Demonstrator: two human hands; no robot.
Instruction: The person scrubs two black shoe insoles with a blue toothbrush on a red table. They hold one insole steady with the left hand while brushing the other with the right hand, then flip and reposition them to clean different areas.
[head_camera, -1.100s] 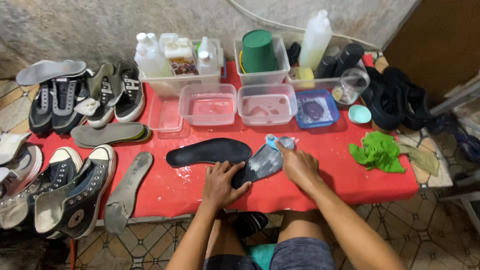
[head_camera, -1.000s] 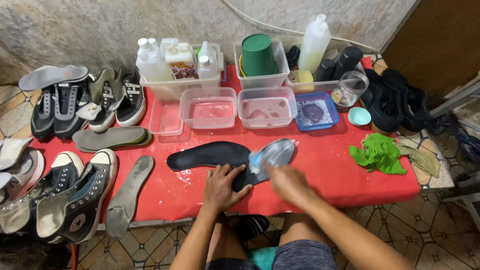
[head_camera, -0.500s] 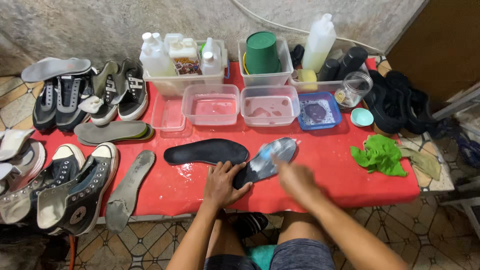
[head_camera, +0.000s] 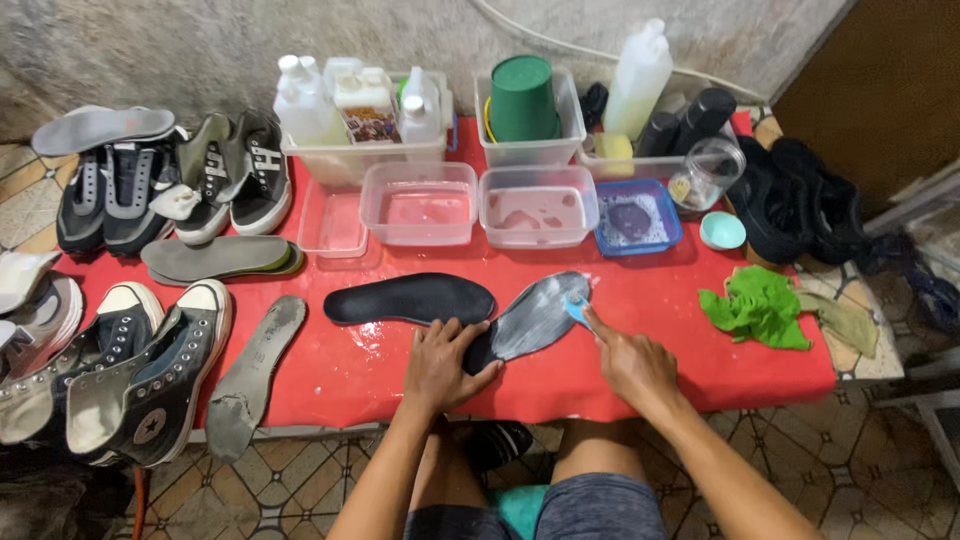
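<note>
In the head view, the left hand (head_camera: 443, 362) presses flat, fingers spread, on the heel of the soapy insole (head_camera: 533, 320), which lies on the red table (head_camera: 700, 370) in front of the two clear tubs (head_camera: 481, 203). The right hand (head_camera: 630, 362) closes around a blue brush (head_camera: 577, 309) at the toe. The wet insole may slip off the edge if the pressing loosens. Behind the tubs stand white bottles (head_camera: 300, 105), one box with a colourful label (head_camera: 368, 108), and a green cup (head_camera: 522, 97).

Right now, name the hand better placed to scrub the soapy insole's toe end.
Right hand: it grips the blue brush at the soapy insole. Left hand pins the heel end.
</note>
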